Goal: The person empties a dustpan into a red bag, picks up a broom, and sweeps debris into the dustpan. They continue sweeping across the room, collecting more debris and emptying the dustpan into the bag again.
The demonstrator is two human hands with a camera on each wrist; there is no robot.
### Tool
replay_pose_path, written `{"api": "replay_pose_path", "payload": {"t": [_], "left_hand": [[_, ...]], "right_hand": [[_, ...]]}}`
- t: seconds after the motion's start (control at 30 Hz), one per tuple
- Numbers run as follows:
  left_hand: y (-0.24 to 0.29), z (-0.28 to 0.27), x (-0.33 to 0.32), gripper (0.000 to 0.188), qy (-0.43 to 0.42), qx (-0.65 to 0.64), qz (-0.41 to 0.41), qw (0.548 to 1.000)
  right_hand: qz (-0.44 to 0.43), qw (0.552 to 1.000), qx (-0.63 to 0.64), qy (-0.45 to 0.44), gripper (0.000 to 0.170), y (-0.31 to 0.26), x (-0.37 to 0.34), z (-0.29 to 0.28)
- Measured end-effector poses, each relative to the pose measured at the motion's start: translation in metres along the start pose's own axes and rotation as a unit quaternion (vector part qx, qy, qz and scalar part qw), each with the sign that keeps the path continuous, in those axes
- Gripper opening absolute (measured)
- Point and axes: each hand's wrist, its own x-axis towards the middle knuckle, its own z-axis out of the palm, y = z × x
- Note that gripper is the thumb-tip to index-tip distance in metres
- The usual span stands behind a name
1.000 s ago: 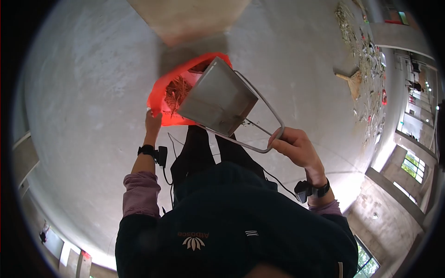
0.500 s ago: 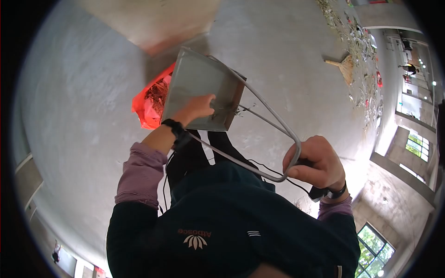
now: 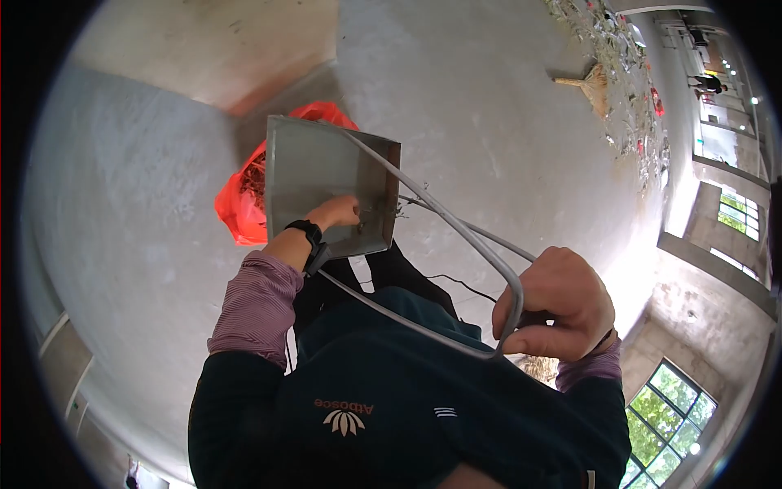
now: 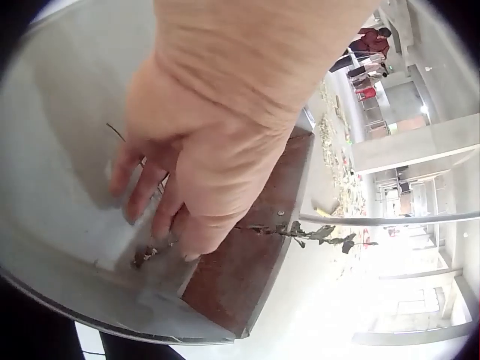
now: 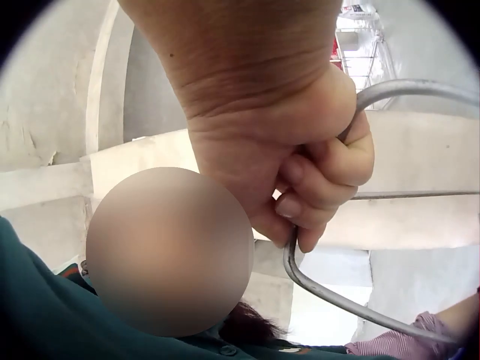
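A metal dustpan (image 3: 318, 167) is tilted over a red plastic bag (image 3: 243, 210) of dry plant scraps, hiding part of it. My left hand (image 3: 336, 213) reaches inside the pan, its fingers curled down. The left wrist view shows thumb and fingers of that hand (image 4: 217, 150) drawn together at a leafy stem (image 4: 322, 234) that sticks out past the pan's brown wall (image 4: 251, 281); the contact is partly hidden. Small dark debris (image 4: 146, 256) lies under the fingertips. My right hand (image 3: 562, 306) grips the bent end of the pan's tubular handle (image 5: 330, 296).
A straw broom (image 3: 596, 85) lies on the grey floor (image 3: 481, 122) beside a long strip of scattered plant litter (image 3: 627, 106) at right. A raised pale block (image 3: 220, 49) stands beyond the bag. A distant person (image 3: 710, 84) is at far right.
My left hand has left the bag's rim and moved into the dustpan. The pan has swung left and more upright across the bag. My right hand, still gripping the handle, has moved right and down.
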Motion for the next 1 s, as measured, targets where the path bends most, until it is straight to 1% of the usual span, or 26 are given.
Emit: {"api": "replay_pose_path", "payload": {"t": [0.03, 0.07, 0.13, 0.17, 0.2, 0.23, 0.27, 0.3, 0.33, 0.37, 0.4, 0.43, 0.47, 0.5, 0.53, 0.6, 0.67, 0.7, 0.77, 0.8, 0.87, 0.9, 0.93, 1.0], "left_hand": [[-0.006, -0.002, -0.004, 0.050, 0.004, -0.029, -0.010, 1.000], [-0.010, -0.002, -0.006, 0.050, 0.003, -0.030, -0.013, 0.999], [-0.015, 0.003, -0.001, 0.058, 0.120, -0.066, 0.065, 0.988], [-0.016, 0.006, 0.004, 0.058, 0.119, -0.067, 0.067, 0.988], [-0.005, 0.002, 0.002, 0.061, 0.125, -0.057, 0.094, 0.986], [0.007, -0.002, 0.001, 0.064, 0.132, -0.046, 0.124, 0.982], [0.022, -0.006, 0.000, 0.064, 0.130, -0.047, 0.128, 0.982], [0.036, -0.007, 0.002, 0.066, 0.051, -0.089, 0.068, 0.992], [0.044, -0.008, 0.002, 0.069, -0.029, -0.128, 0.007, 0.991], [0.037, 0.004, 0.013, 0.062, -0.060, -0.144, -0.003, 0.988], [0.028, 0.020, 0.029, 0.062, -0.061, -0.140, -0.001, 0.988], [0.019, 0.037, 0.044, 0.057, -0.053, -0.048, 0.037, 0.997], [0.013, 0.044, 0.049, 0.053, -0.044, 0.045, 0.075, 0.995], [0.012, 0.043, 0.044, 0.053, -0.046, 0.048, 0.076, 0.995], [0.010, 0.039, 0.039, 0.050, -0.060, 0.028, 0.080, 0.995], [0.002, 0.036, 0.032, 0.048, -0.076, 0.009, 0.081, 0.994], [-0.009, 0.035, 0.031, 0.059, -0.024, -0.075, 0.028, 0.996], [-0.006, 0.030, 0.026, 0.059, -0.024, -0.073, 0.026, 0.997], [0.015, 0.009, 0.015, 0.071, -0.018, -0.167, 0.003, 0.986], [0.032, -0.002, 0.006, 0.071, -0.019, -0.167, 0.005, 0.986], [0.061, -0.018, -0.005, 0.072, -0.052, -0.199, 0.005, 0.979], [0.064, -0.010, 0.001, 0.063, -0.005, -0.205, 0.070, 0.976], [0.065, -0.006, 0.008, 0.063, -0.005, -0.203, 0.072, 0.977], [0.073, 0.000, 0.018, 0.052, -0.067, -0.244, 0.054, 0.966]], "right_hand": [[-0.001, 1.000, 0.004, -0.001, 0.015, 0.002, 0.004, -0.001], [0.006, 1.000, 0.012, -0.004, 0.015, 0.003, 0.008, -0.001], [0.016, 1.000, 0.014, -0.006, 0.015, 0.003, 0.010, 0.001], [0.009, 1.000, 0.000, -0.012, 0.017, 0.003, 0.011, 0.001], [0.002, 1.000, -0.013, -0.017, 0.020, 0.003, 0.011, 0.001], [0.004, 1.000, -0.014, -0.014, 0.020, 0.002, 0.012, 0.000], [0.005, 0.999, -0.019, -0.033, 0.016, -0.004, 0.011, -0.002], [0.007, 0.998, -0.025, -0.052, 0.014, -0.010, 0.010, -0.004], [0.010, 0.998, -0.027, -0.049, 0.014, -0.013, 0.008, -0.004], [0.000, 0.999, -0.032, -0.043, 0.013, -0.014, 0.007, -0.003], [-0.011, 0.999, -0.038, -0.035, 0.013, -0.015, 0.005, -0.002], [-0.010, 0.999, -0.038, -0.032, 0.013, -0.015, 0.003, 0.000], [-0.011, 0.999, -0.028, -0.017, 0.013, -0.013, 0.001, 0.002], [-0.013, 1.000, -0.017, -0.003, 0.012, -0.011, 0.000, 0.004], [-0.013, 1.000, -0.016, 0.000, 0.012, -0.009, -0.001, 0.003], [0.017, 1.000, -0.003, 0.005, 0.012, -0.007, -0.002, 0.004], [0.016, 1.000, 0.004, 0.011, 0.012, -0.004, 0.001, 0.004], [0.015, 1.000, 0.004, 0.018, 0.012, -0.004, 0.001, 0.006], [0.010, 1.000, 0.004, 0.020, 0.012, -0.003, 0.002, 0.008], [0.006, 1.000, 0.004, 0.022, 0.012, -0.002, 0.002, 0.009], [-0.001, 1.000, -0.007, 0.018, 0.013, -0.002, 0.001, 0.012], [-0.012, 1.000, -0.015, 0.013, 0.013, -0.003, 0.000, 0.013], [-0.011, 1.000, -0.016, 0.015, 0.013, -0.005, -0.001, 0.012], [-0.019, 0.999, -0.036, 0.005, 0.013, -0.007, -0.001, 0.010]]}}
